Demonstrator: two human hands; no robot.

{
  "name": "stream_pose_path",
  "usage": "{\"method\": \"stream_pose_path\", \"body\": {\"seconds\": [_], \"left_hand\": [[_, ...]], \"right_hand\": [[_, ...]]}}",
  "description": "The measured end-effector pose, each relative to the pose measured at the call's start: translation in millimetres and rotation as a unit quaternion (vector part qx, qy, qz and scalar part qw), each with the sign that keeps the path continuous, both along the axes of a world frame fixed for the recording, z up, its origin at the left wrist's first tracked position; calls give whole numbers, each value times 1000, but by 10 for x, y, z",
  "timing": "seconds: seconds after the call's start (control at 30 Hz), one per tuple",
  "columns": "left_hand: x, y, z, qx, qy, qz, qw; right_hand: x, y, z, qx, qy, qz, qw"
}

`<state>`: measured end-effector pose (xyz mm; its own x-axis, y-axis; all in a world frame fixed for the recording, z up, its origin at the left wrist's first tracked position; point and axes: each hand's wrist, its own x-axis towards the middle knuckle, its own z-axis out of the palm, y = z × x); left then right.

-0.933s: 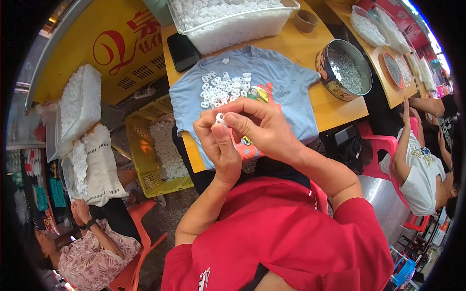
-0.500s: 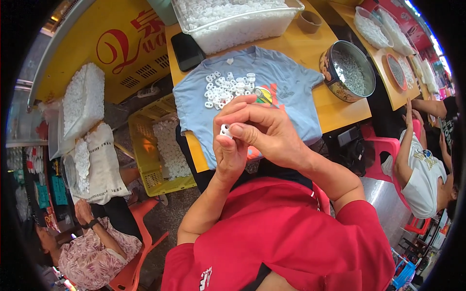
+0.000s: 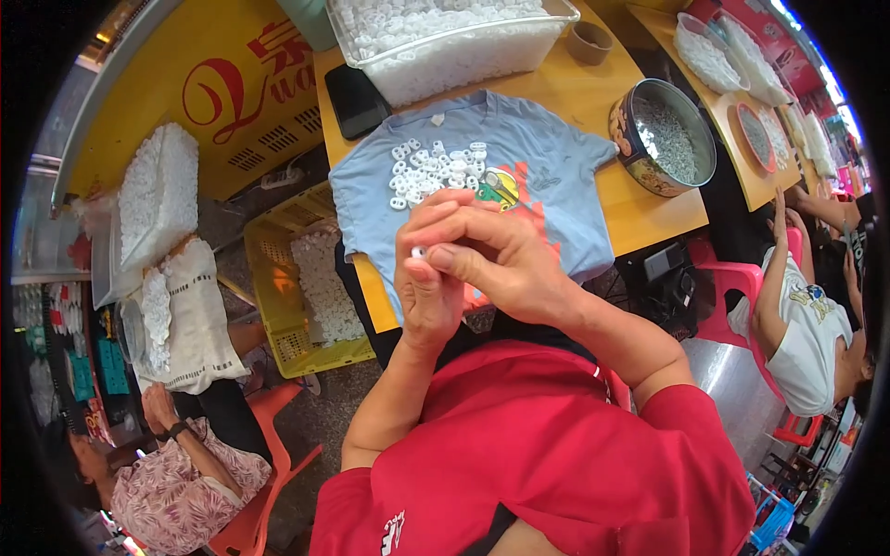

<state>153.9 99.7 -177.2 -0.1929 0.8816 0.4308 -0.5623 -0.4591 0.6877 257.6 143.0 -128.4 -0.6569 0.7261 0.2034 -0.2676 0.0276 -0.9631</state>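
Over one table (image 3: 654,218), left hand (image 3: 433,304) and right hand (image 3: 505,264) pinch a white piece (image 3: 420,252) (one, seemingly).

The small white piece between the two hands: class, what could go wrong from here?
The small white piece, seemingly held between the left hand and the right hand, could slip. Dropped, it might get lost among the loose white pieces on the blue shirt. The round tin stands near the edge of the table, so a bump might tip it.

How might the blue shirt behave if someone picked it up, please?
The shirt would probably sag rather than stay flat, since its cloth lies creased. The white pieces scattered loose on it would likely slide off.
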Motion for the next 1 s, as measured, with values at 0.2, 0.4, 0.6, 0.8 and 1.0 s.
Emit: {"method": "stream_pose_path", "body": {"seconds": [0.2, 0.4, 0.6, 0.8, 1.0], "left_hand": [[-114, -28, -125, -134, -158, 29, 978], [-223, 6, -567, -102, -334, -82, 933], [-170, -65, -312, -230, -245, 33, 941], [-163, -52, -435, -180, -229, -72, 954], [-144, -52, -442, -189, -175, -80, 963]], "right_hand": [[-331, -40, -58, -49, -60, 0, 997], [-798, -247, 50, 155, 17, 10, 988], [-455, 363, -331, 271, -5, -70, 960], [231, 1339, -729, 280, -261, -153, 911], [341, 1536, -847, 396, -369, -93, 836]]}}
